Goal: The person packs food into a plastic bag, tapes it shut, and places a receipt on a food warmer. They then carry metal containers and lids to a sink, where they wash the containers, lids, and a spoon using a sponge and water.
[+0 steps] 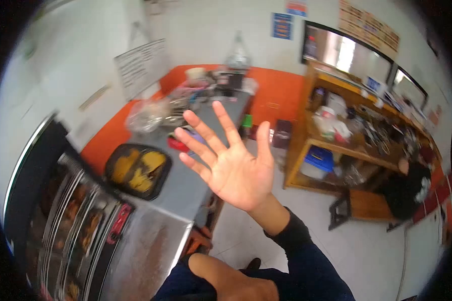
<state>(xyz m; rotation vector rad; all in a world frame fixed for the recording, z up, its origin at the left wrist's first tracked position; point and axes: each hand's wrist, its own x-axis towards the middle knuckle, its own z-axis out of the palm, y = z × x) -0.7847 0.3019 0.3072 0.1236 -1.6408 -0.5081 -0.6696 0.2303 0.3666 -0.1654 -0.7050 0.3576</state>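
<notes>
My right hand (243,173) is raised in the middle of the view, palm toward the camera, with its fingers spread and nothing in it. Behind its fingertips lies the grey counter (181,193). A black tray (138,171) with yellow and brown food rests on that counter, left of the hand and apart from it. My left forearm crosses the bottom edge, and my left hand (253,290) is low in front of my body; its fingers cannot be made out. A red item (178,144) is partly hidden behind my right fingers.
A glass display case (75,215) with food stands at the left. Plastic bags (146,116) and clutter cover the counter's far end. At the right are a wooden shelf (299,145) with a blue-lidded box (320,158), a bench (369,204) and a person in black (407,190).
</notes>
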